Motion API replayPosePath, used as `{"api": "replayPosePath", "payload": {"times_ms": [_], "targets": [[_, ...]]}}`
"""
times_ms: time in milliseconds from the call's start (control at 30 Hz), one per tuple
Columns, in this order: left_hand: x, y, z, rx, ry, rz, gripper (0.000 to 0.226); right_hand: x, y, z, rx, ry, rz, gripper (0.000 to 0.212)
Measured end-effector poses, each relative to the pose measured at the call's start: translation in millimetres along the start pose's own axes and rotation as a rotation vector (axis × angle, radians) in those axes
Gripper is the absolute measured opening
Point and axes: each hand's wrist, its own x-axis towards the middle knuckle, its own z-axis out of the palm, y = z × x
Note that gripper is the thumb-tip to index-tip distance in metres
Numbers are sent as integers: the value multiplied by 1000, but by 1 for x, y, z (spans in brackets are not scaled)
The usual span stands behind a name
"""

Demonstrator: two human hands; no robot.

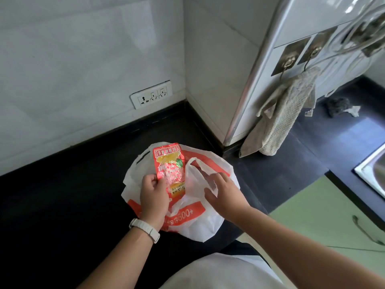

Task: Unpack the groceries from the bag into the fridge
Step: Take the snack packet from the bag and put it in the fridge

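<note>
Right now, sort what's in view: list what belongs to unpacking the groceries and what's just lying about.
Job in hand: plastic bag; red packet, gripped by the left hand; right hand, holding the bag.
Lying about: wall socket; hanging knitted cloths; grey scrubber; sink.

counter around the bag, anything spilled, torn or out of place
Nothing looks spilled or torn. The plastic bag sits slumped but whole on the black counter, and the red packet looks intact. The only stray bits are a dark fuzzy lump and a crumpled white scrap lying loose past the hanging cloths.
</note>
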Motion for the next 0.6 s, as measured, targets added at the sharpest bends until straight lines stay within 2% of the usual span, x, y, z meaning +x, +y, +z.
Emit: {"api": "replayPosePath", "payload": {"times_ms": [300, 400, 600], "targets": [[-19, 39, -21, -291, -36, 65, 6, 18, -68, -23, 164, 77, -100, 49], [-28, 44, -23, -377, -93, 24, 13, 20, -77, -25, 162, 62, -120, 58], [-51, 48, -22, -412, -238, 28, 24, 10, -82, -27, 191, 67, -248, 56]]}}
